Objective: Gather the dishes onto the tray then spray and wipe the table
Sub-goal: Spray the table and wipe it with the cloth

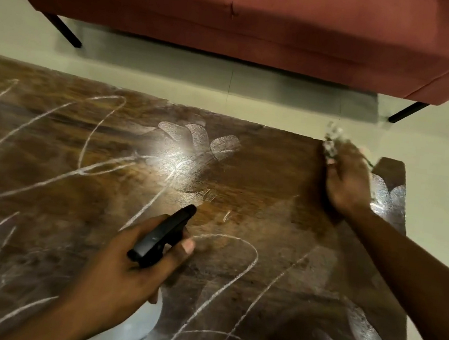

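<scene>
Nearest the viewer, the left hand [122, 267] is wrapped around a spray bottle [164, 237], its black nozzle aimed far across the table [242, 200]. No dishes or tray are visible. Recommended: spray ahead of the cloth and wipe in overlapping passes. At the far right edge, the right hand [348, 178] is bunched around a blurred cloth [331, 143], pressing it to the wood.

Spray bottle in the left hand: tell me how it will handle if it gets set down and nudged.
The spray bottle probably tips easily: its black trigger head sits high above a pale body mostly hidden under the left hand. It looks like light plastic, so likely rigid. How full it is cannot be told.
</scene>
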Demonstrator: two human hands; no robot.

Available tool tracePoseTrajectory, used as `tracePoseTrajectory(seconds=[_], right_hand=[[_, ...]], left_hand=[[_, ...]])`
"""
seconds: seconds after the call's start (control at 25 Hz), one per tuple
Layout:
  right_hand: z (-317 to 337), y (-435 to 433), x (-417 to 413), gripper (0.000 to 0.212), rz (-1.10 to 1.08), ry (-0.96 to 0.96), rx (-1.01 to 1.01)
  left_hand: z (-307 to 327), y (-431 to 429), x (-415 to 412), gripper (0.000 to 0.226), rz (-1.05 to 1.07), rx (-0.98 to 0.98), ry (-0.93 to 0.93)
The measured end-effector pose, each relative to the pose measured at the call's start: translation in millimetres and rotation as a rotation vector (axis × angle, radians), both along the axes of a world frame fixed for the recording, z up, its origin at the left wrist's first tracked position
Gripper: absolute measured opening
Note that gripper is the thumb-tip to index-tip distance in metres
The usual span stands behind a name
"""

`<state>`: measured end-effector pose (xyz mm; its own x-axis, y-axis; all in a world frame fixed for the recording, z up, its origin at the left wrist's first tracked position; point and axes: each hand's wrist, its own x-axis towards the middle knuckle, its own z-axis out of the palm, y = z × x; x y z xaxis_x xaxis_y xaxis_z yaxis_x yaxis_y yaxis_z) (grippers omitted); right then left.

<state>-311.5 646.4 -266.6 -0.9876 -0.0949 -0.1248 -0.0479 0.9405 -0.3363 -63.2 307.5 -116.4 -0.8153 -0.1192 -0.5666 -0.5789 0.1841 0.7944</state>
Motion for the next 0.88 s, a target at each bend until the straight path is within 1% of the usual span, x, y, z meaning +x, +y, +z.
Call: tracePoseTrajectory(seconds=[0.08,0.12,0.16,0.2,0.28,0.32,0.36,0.4,0.44,0.48,0.52,0.56,0.6,0.64,0.68,0.72,0.76,0.8,0.84,0.88], right_hand=[[6.7,-2.9,-2.8,0.059,-0.396,-0.056,-0.068],[10.2,-23.6,2.3,0.058,-0.506,-0.067,-0.127],[12.6,-49.7,13.3,0.058,-0.482,-0.070,-0.185],[11.1,-77.3,32.9,0.060,-0.303,-0.059,-0.208],[8.4,-125.5,94.4,0.060,0.290,-0.089,-0.149],[8.7,-135.4,127.4,0.059,0.561,-0.148,-0.109],[8.8,-134.0,153.2,0.057,0.770,-0.186,-0.081],[11.8,-122.7,165.7,0.056,0.882,-0.199,-0.069],[9.2,-100.8,166.6,0.055,0.866,-0.173,-0.077],[10.5,-75.8,167.9,0.053,0.717,-0.118,-0.073],[8.0,-41.6,168.1,0.051,0.454,-0.057,-0.079],[11.7,-8.8,167.5,0.049,0.110,-0.020,-0.103],[16.5,24.1,168.1,0.046,-0.228,-0.016,-0.156],[25.6,52.1,173.8,0.045,-0.507,-0.030,-0.228],[34.4,74.3,181.0,0.049,-0.680,-0.058,-0.322],[44.0,89.3,192.5,0.058,-0.726,-0.127,-0.427],[43.2,102.8,203.5,0.070,-0.727,-0.164,-0.471],[42.9,105.9,217.9,0.078,-0.728,-0.188,-0.413],[46.8,99.0,235.8,0.073,-0.715,-0.192,-0.321],[54.3,85.9,256.5,0.058,-0.673,-0.181,-0.245]], left_hand=[[-0.8,1.6,4.8,0.021,-0.019,-0.016,0.009],[-3.5,3.5,6.9,0.015,-0.026,-0.028,0.020],[-5.5,4.7,9.8,0.010,-0.041,-0.040,0.028],[-8.1,6.3,13.8,0.010,-0.066,-0.053,0.040],[-9.4,9.4,23.2,0.013,-0.113,-0.068,0.047],[-8.3,9.4,28.3,0.012,-0.134,-0.071,0.039],[-7.3,8.0,34.0,0.012,-0.154,-0.073,0.030],[-6.0,5.4,39.2,0.011,-0.162,-0.067,0.014],[-5.7,2.5,44.4,0.010,-0.165,-0.056,-0.002],[-5.1,-0.1,49.6,0.009,-0.174,-0.052,-0.018],[-5.2,-2.7,54.9,0.009,-0.188,-0.055,-0.031],[-4.8,-4.9,59.9,0.008,-0.200,-0.053,-0.045],[-5.0,-5.8,64.4,0.008,-0.220,-0.050,-0.054],[-4.2,-4.7,69.2,0.009,-0.251,-0.054,-0.060],[-4.2,-2.2,73.7,0.011,-0.282,-0.068,-0.061],[-3.7,2.3,77.1,0.015,-0.306,-0.075,-0.056],[-4.9,7.0,79.8,0.020,-0.322,-0.082,-0.053],[-6.4,12.3,82.5,0.025,-0.326,-0.081,-0.053],[-8.7,18.3,86.4,0.025,-0.334,-0.072,-0.053],[-10.3,24.0,89.2,0.023,-0.334,-0.057,-0.057]])
